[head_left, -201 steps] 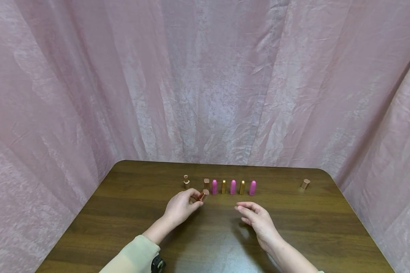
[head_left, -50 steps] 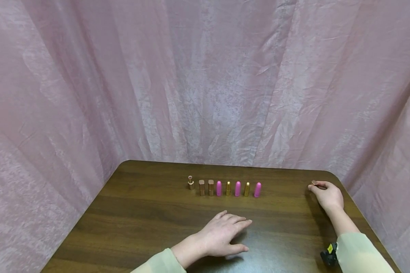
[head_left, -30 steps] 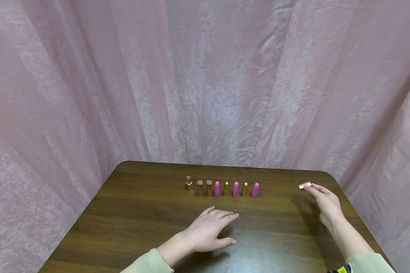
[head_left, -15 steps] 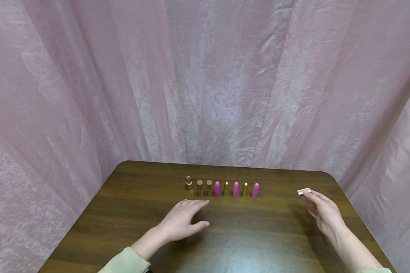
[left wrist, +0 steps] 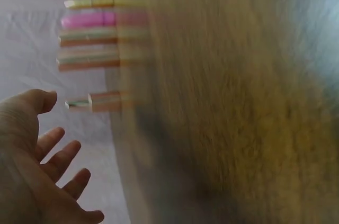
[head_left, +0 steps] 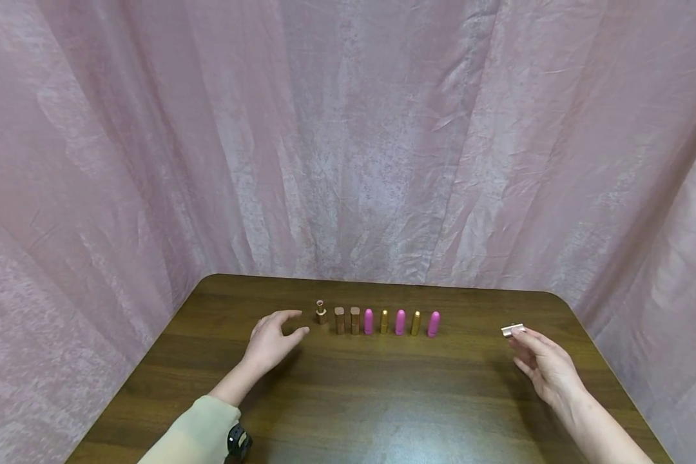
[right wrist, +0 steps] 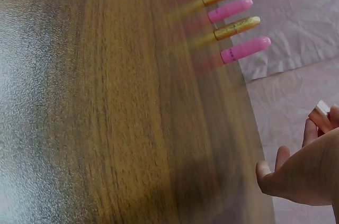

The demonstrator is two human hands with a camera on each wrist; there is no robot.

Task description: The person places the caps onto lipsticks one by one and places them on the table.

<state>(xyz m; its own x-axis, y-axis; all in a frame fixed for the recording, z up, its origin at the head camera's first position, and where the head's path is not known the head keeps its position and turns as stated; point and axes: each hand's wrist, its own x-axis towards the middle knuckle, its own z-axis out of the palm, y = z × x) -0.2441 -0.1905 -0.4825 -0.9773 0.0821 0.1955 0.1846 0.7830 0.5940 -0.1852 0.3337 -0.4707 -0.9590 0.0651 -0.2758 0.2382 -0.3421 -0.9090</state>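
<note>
My left hand (head_left: 269,341) hovers just left of an uncapped rose-gold lipstick tube (head_left: 321,314), thumb and fingers spread apart and not touching it. In the left wrist view the same tube's narrow inner stem (left wrist: 78,104) shows above its wider base. Far to the right, my right hand (head_left: 548,367) pinches a rose-gold lipstick cap (head_left: 512,330) above the table, tilted on its side. The right wrist view shows part of that cap (right wrist: 321,115) between the fingertips. Right of the uncapped tube stand two capped rose-gold lipsticks (head_left: 339,321), upright and close together.
The row continues rightward with pink lipsticks (head_left: 400,322) and gold lipsticks (head_left: 415,323) standing alternately. All are on a brown wooden table (head_left: 383,399) with rounded far corners. Pink curtains (head_left: 348,142) hang behind and at the sides.
My right hand has picked up the cap from the table's far right and brought it slightly nearer. My left hand set down a capped rose-gold lipstick, then moved left beside the uncapped tube.
</note>
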